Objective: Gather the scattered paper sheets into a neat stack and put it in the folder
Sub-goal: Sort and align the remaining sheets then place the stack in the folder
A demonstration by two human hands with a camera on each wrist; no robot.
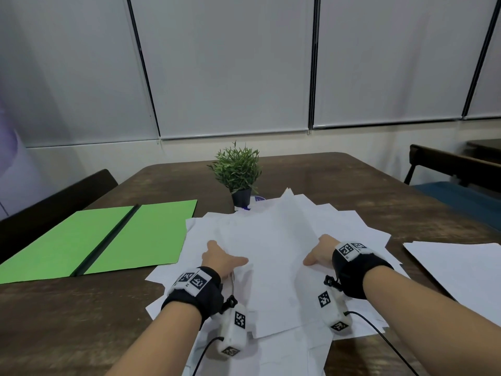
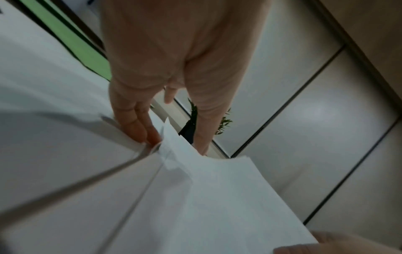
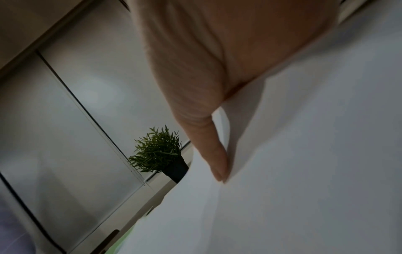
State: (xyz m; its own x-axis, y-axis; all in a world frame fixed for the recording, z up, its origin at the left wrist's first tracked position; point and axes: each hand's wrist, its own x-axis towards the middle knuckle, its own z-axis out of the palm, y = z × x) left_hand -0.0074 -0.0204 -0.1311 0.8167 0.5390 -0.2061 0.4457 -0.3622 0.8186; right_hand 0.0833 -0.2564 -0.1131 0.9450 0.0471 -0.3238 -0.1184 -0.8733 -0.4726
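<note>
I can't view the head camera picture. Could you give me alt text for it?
Two hands, left hand and right hand, hold a loose pile of white paper sheets from either side on a brown wooden table. An open green folder lies left of the pile, and a small potted plant stands behind it.

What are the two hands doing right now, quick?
Left hand: pinches the lifted paper sheets, thumb on top.
Right hand: grips the same sheets at their other side.

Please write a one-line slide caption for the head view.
Both hands, left hand and right hand, gather scattered paper sheets beside an open green folder.
</note>
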